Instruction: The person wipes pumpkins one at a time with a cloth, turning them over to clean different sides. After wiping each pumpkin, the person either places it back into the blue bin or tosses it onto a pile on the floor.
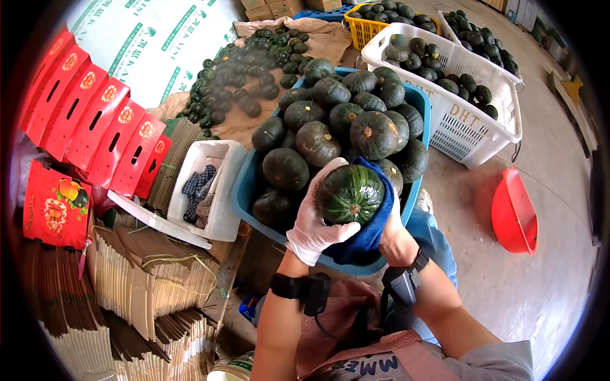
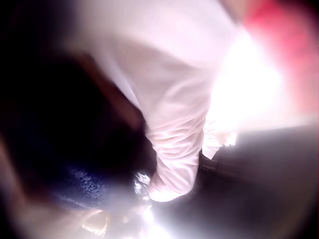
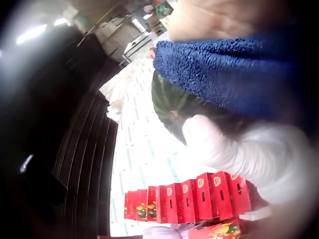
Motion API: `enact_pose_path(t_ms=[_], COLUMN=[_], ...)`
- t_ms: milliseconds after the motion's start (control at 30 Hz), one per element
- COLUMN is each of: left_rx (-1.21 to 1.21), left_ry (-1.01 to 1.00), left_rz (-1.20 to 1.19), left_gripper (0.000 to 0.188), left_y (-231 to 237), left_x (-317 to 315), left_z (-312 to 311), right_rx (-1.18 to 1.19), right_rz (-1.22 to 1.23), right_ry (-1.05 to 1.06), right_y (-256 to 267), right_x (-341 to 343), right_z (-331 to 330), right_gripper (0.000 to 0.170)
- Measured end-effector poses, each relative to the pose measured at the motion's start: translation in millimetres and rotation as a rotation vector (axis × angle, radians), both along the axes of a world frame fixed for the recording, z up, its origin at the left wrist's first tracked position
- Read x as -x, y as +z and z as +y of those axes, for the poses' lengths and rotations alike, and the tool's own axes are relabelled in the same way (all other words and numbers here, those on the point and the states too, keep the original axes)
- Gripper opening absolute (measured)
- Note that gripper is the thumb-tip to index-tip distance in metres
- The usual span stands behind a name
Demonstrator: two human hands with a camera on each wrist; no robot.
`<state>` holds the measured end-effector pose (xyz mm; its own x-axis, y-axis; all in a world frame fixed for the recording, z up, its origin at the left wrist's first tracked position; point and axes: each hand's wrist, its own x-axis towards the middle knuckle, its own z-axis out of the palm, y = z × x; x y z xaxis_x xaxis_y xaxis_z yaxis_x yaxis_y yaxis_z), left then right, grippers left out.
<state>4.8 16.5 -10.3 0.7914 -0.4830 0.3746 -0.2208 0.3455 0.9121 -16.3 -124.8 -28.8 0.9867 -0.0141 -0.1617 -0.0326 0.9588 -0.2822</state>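
Note:
A shiny dark green pumpkin point(image 1: 351, 192) with pale streaks is held up over the blue tub point(image 1: 240, 200). My left hand point(image 1: 316, 222), in a white glove, grips its left side, with the thumb across the near face. On the other side my bare right hand point(image 1: 395, 233) holds a dark blue cloth point(image 1: 372, 232) against the skin. In the right wrist view the cloth point(image 3: 209, 69) covers the top of the pumpkin point(image 3: 172, 102), and the gloved thumb lies below. The left wrist view is blurred and mostly filled by the glove point(image 2: 174, 134).
More dark pumpkins point(image 1: 375, 134) are heaped in the tub. White crates point(image 1: 473, 130) and a yellow crate point(image 1: 361, 33) hold others. Red boxes point(image 1: 105, 120), a foam box point(image 1: 225, 165) and stacked cardboard point(image 1: 133, 273) stand left. A red basin point(image 1: 513, 213) lies right.

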Motion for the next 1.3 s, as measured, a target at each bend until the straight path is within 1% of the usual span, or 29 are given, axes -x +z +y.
enact_pose_path(t_ms=[33,67,100,167,233,267,300,400,433,467,500,533,567,633,667,700,733,767,800,833,867,900,933,967,1033,1100,1167,1233,1300], left_rx=[0.000,0.007,0.017,0.040,-0.143,-0.218,-0.140,-0.024,-0.010,0.004,-0.067,-0.149,-0.234,-0.256,-0.274,-0.292,-0.196,-0.276,-0.170,0.124,0.252,0.644,0.617,0.560,-0.215,-1.115,-1.435,-0.932,-0.702], left_ry=[-0.001,0.050,0.102,0.120,0.174,0.256,0.217,0.200,0.240,0.278,0.349,0.398,0.441,0.483,0.465,0.436,0.366,0.194,0.016,0.126,0.318,0.352,0.491,0.612,0.639,0.367,0.563,0.899,0.952], left_rz=[-0.001,-0.031,-0.062,-0.055,-0.146,-0.310,-0.186,-0.078,-0.090,-0.102,-0.274,-0.334,-0.391,-0.326,-0.145,0.035,0.315,0.592,0.702,0.634,0.341,0.631,0.454,0.372,0.149,0.019,0.050,-0.063,0.109], left_gripper=[0.095,0.094,0.094,0.094,0.092,0.089,0.089,0.090,0.091,0.091,0.089,0.088,0.087,0.085,0.084,0.083,0.072,0.057,0.046,0.043,0.050,0.061,0.070,0.078,0.090,0.113,0.120,0.118,0.116], left_y=[-2,-3,-5,-11,-7,-4,-3,-10,-10,-9,-2,3,9,15,20,29,32,53,62,72,55,58,92,86,70,46,24,-25,-37], left_x=[-1,-2,-4,-5,-2,0,5,12,15,16,16,18,21,27,30,31,27,17,0,-13,-48,-81,-95,-110,-111,-100,-82,-82,-80], left_z=[-1,-2,-3,-5,-9,-15,-22,-20,-21,-20,-17,-15,-13,-3,4,13,22,39,54,46,56,75,69,71,58,61,37,41,35], right_rx=[-0.025,-0.099,-0.002,-0.003,0.152,0.176,0.194,0.643,1.172,1.473,1.774,1.560,1.554,1.461,1.481,1.596,1.533,1.475,1.454,1.124,0.635,0.139,0.122,0.184,0.127,0.097,0.061,-0.001,-0.050], right_rz=[-0.025,0.017,-0.014,0.088,0.113,0.107,0.096,0.047,-0.002,-0.042,-0.083,-0.052,-0.049,-0.014,-0.039,-0.072,-0.085,-0.105,-0.085,0.000,-0.009,-0.003,0.098,0.132,0.170,0.146,0.130,0.138,0.138], right_ry=[0.019,0.134,0.151,0.123,-0.131,-0.221,-0.237,-0.302,-0.407,-0.512,-0.620,-0.587,-0.587,-0.213,-0.132,0.095,0.008,-0.078,-0.055,-0.057,0.101,0.252,0.205,0.114,0.022,0.036,0.039,0.064,0.054], right_y=[11,27,35,36,28,24,23,-20,-52,-41,-24,-15,-6,14,20,23,20,14,2,-31,-15,10,29,32,36,35,29,24,26], right_x=[4,6,7,6,2,2,3,-10,-16,-9,-2,-1,3,8,9,12,18,26,27,18,15,15,17,15,12,10,9,9,11], right_z=[5,4,6,7,8,9,7,-10,-15,-13,-12,-6,-4,-9,-13,-24,-23,-23,-31,-38,-40,-41,-38,-38,-33,-32,-30,-28,-29], right_gripper=[0.031,0.040,0.046,0.045,0.041,0.039,0.040,0.038,0.036,0.036,0.035,0.036,0.036,0.039,0.043,0.043,0.042,0.042,0.042,0.042,0.041,0.041,0.041,0.042,0.043,0.042,0.042,0.041,0.040])
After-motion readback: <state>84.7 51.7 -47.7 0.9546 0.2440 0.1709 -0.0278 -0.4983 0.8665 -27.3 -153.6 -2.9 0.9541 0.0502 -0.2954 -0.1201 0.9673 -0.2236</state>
